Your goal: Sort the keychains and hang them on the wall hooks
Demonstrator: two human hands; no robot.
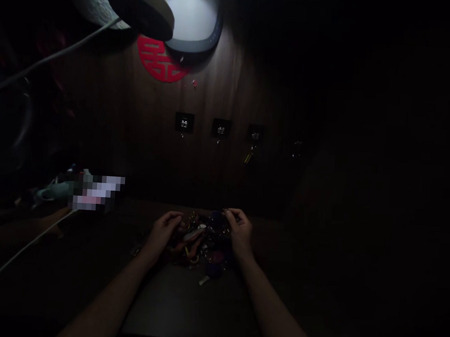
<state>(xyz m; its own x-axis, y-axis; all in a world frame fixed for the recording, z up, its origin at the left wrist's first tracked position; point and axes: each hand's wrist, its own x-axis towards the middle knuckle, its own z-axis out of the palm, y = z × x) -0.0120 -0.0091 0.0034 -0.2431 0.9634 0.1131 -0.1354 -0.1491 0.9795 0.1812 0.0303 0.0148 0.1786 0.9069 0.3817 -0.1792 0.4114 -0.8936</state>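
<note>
In the head view, a dim pile of small mixed things (196, 238) lies on the table, with shiny metal bits, cords, and orange, yellow, red and blue pieces. My left hand (163, 233) is at the pile's left edge, thumb and fingers drawn together; what they hold, if anything, is too dark to make out. On the far right side, my right hand (241, 231) is raised in a pinch at the pile's edge. Something tiny and dark may be between its fingertips. A small pale piece (204, 280) lies at the near edge.
A dark wooden panel (214, 91) rises behind the table (186, 308). Several black squares with metal fittings line it, including one hook plate (184, 123). A red cut-out (162, 65) is above, near a lit lamp (192, 19). A white cable (25, 248) crosses at left.
</note>
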